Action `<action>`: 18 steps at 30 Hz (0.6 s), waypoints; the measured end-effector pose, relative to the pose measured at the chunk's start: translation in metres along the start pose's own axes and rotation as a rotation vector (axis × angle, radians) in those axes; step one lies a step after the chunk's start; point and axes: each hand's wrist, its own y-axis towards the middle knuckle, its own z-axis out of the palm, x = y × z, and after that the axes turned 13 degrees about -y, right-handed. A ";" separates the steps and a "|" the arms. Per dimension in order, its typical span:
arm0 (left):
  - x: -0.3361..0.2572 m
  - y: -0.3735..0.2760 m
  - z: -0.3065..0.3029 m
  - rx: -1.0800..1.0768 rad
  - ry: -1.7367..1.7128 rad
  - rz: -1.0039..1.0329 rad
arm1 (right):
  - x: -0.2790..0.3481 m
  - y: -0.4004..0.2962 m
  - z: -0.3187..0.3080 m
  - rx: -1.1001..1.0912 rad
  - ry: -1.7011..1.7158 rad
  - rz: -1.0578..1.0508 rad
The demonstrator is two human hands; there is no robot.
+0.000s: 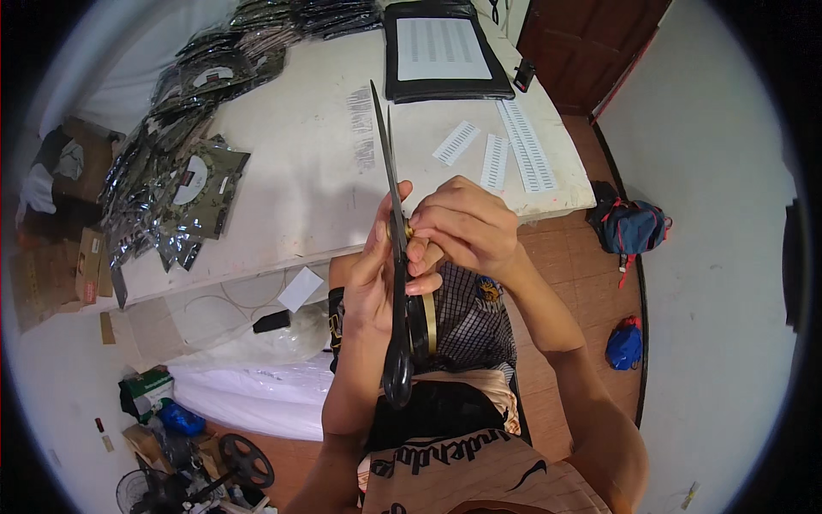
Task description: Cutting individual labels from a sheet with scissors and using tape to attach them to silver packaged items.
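A large pair of scissors (397, 347) with black handles points away from me, its long metal blades slightly apart over the table's front edge. My left hand (369, 283) grips it around the pivot, with the thumb along one side. The fingertips of my right hand (472, 225) pinch a brass-coloured knob (409, 229) at the pivot, which they partly cover. Beyond the hands, cut strips of printed labels (456, 142) lie on the white table (289, 141). A longer pair of label strips (528, 151) is to their right.
Plastic-bagged camouflage garments (218, 173) are heaped along the table's left side. A black padded board (395, 64) bears a printed sheet (443, 48) at the back. Bags (636, 228) lie on the floor at right; a fan (144, 491) stands at lower left.
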 end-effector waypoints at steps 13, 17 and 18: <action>-0.046 -0.002 0.000 -0.277 0.839 0.337 | 0.009 -0.006 0.042 0.162 0.512 0.738; -0.069 -0.003 -0.010 -0.248 0.767 0.343 | -0.004 -0.006 0.069 0.175 0.562 0.768; -0.077 -0.002 -0.011 -0.249 0.766 0.356 | -0.008 -0.004 0.076 0.204 0.648 0.815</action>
